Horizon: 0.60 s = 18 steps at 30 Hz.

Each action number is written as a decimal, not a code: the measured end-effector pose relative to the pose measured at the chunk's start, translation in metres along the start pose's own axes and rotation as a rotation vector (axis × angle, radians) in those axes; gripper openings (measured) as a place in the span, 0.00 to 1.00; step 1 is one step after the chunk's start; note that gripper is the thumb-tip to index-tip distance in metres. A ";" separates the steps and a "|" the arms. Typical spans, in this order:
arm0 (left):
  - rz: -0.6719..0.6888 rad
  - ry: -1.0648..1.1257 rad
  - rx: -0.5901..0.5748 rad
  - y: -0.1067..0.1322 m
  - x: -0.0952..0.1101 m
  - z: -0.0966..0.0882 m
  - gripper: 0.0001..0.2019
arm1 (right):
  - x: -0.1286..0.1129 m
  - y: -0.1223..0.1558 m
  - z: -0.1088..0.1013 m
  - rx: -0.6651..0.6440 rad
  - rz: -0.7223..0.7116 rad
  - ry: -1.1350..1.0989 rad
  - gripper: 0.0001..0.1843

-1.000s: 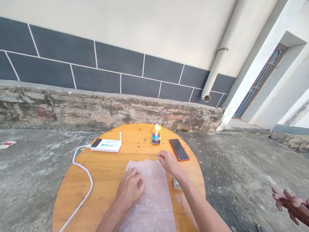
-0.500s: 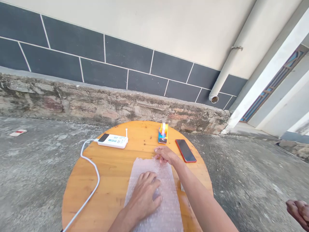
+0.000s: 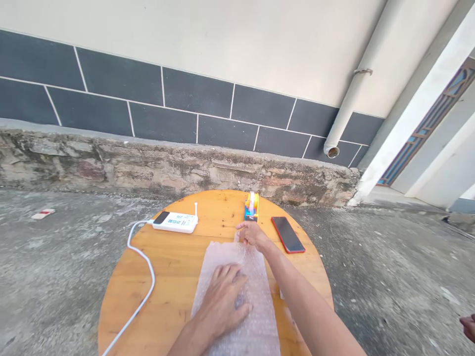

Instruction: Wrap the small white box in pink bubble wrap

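A pale, translucent sheet of bubble wrap [image 3: 256, 306] lies along the near middle of the round wooden table. My left hand [image 3: 224, 296] rests flat on it, fingers spread, with a greyish shape dimly showing through beside the palm. At the far edge of the wrap, my right hand [image 3: 252, 234] has its thumb and fingers pinched on a short strip of clear tape [image 3: 236, 237]. Just beyond that hand stands a yellow and blue tape dispenser [image 3: 251, 205], its lower part partly hidden by the fingers.
A red-edged phone [image 3: 288, 234] lies to the right on the wooden table [image 3: 159, 282]. On the left is a white power bank [image 3: 178, 222] with a white cable [image 3: 151, 269]. A small pale object is partly behind my right forearm. Another person's hand [image 3: 468, 327] shows at far right.
My right hand has come slightly lower over the wrap's far edge, and the tape strip now shows. My left hand stays put. The view has tilted slightly; the other person's hand has moved outward.
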<state>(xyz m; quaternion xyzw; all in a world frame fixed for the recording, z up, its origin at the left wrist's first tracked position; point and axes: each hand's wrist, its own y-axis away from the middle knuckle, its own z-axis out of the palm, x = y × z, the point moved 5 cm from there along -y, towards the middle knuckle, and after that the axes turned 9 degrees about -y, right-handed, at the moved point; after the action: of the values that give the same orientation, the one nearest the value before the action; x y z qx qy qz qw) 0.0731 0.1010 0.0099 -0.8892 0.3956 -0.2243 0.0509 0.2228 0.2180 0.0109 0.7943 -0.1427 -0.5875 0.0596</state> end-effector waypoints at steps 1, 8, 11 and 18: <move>-0.001 -0.014 -0.004 -0.002 -0.001 -0.001 0.18 | -0.003 -0.002 0.000 0.002 -0.016 -0.003 0.18; -0.010 -0.053 0.028 -0.006 -0.009 0.002 0.19 | -0.033 0.012 -0.023 0.101 -0.213 -0.038 0.18; -0.007 -0.012 0.034 -0.007 -0.010 -0.002 0.19 | -0.038 0.044 -0.028 0.098 -0.289 -0.033 0.14; -0.055 -0.044 0.009 0.020 -0.018 -0.040 0.19 | 0.001 0.123 0.010 -0.068 -0.362 0.062 0.12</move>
<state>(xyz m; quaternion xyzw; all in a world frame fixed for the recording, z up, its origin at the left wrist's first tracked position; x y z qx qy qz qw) 0.0316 0.1043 0.0337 -0.9042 0.3686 -0.2080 0.0573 0.1941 0.1010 0.0395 0.8222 0.0242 -0.5685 -0.0158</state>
